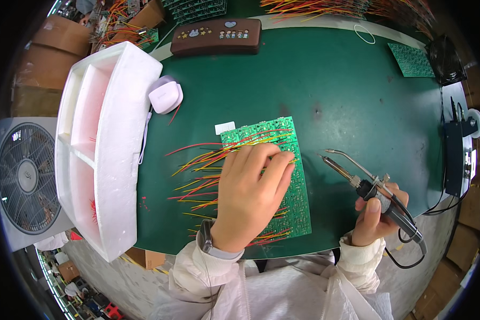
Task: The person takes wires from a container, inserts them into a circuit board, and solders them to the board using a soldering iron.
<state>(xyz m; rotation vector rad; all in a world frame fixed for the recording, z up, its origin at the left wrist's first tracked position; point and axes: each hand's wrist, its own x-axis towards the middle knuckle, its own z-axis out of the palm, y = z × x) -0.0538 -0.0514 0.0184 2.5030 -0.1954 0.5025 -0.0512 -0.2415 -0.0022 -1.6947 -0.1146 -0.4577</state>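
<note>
A green circuit board panel (301, 200) lies on the bench in front of me, with rows of small soldered parts. Red, yellow and black wires (197, 160) run across it and stick out past its left side. My left hand (253, 189) rests over the board, thumb and forefinger pinched near its right part; a yellow bit of wire shows at the fingertips, while the palm hides the middle wires. In my right hand (376, 218) is a soldering iron (365, 188) with a thin curved metal feed tube, its tip raised right of the board and apart from it.
A white foam tray (124, 149) with compartments stands left, beside a fan (28, 178). Nearby is a lilac-white case (166, 97). A brown pencil case (216, 37) lies at the back. Another board (410, 60) and a black solder feeder with a spool (456, 154) stand right.
</note>
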